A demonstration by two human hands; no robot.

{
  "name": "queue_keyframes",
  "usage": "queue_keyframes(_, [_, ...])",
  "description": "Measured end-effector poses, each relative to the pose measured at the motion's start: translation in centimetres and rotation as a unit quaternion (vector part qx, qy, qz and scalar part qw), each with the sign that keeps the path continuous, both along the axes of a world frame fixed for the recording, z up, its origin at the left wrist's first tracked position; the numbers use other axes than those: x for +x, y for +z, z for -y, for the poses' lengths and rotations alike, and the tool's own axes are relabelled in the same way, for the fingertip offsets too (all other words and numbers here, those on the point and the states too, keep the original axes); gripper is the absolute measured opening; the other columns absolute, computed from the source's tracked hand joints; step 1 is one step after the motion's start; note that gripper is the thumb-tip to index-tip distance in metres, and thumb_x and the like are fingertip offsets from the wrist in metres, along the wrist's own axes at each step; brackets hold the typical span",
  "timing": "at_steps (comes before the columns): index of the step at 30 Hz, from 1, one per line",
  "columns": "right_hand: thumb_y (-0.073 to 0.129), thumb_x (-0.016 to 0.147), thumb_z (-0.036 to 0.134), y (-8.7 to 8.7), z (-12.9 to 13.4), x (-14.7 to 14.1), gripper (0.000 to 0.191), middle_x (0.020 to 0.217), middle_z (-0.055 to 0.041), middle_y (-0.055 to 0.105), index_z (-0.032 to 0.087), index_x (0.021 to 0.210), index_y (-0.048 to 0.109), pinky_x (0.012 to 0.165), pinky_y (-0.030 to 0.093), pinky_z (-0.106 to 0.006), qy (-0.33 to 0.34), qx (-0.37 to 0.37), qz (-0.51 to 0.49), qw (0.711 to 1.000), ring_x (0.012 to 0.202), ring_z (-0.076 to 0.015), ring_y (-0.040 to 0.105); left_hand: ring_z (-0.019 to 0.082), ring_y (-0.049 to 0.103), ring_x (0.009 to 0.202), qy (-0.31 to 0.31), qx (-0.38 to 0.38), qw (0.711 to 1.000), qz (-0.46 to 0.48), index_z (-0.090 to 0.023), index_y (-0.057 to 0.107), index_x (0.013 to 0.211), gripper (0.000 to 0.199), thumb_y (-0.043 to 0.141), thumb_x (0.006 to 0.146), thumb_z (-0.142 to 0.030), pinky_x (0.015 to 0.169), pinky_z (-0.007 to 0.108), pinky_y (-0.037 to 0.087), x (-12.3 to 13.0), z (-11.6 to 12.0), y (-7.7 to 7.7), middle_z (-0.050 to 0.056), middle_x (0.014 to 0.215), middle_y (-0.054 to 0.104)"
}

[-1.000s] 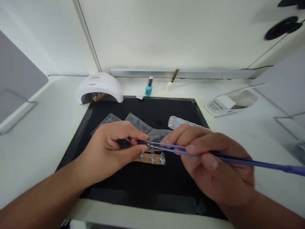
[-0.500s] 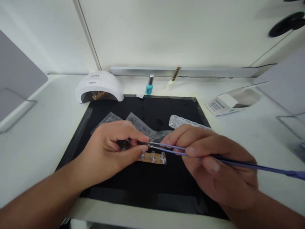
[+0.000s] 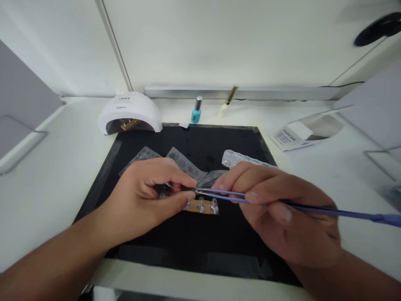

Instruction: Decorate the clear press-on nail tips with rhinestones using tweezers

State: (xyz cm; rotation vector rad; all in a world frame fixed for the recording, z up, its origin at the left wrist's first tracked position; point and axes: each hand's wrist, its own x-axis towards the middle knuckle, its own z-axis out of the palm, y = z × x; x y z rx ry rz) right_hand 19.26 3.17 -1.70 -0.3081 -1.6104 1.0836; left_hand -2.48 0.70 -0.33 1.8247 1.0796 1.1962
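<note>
Pinching small dark piece (image 3: 185, 189) in left fingers (image 3: 184, 198), above mid-mat (image 3: 184, 234), detail too small to read. Grasping blue tweezers (image 3: 341, 213) in right fingers (image 3: 282, 212), tips at piece, tail past mat's right edge. On mat's middle: tan strip (image 3: 196, 206), room from there to near edge. Over mat's far-left corner: white lamp (image 3: 130, 106).

Looks like a nail-work desk (image 3: 59, 175): white domed plastic lamp (image 3: 133, 108), silver-capped turquoise polish bottle (image 3: 196, 113) behind flat black mat (image 3: 194, 238).
</note>
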Motion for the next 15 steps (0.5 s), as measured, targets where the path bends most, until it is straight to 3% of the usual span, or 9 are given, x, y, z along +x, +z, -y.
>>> queue_keyframes(15, [0.06,0.091,0.026,0.06,0.11,-0.17,0.021,0.074,-0.0082,0.071,0.023,0.098,0.08,0.066,0.06,-0.046,-0.008,-0.022,-0.015,1.0,0.073,-0.0258,0.068,0.005,0.059,0.062,-0.009,-0.02,1.0,0.009,-0.018,0.077,0.082,0.012,0.073,0.077,-0.008,0.059,0.014,0.049,0.03,-0.11,0.2,-0.004,0.069,0.067])
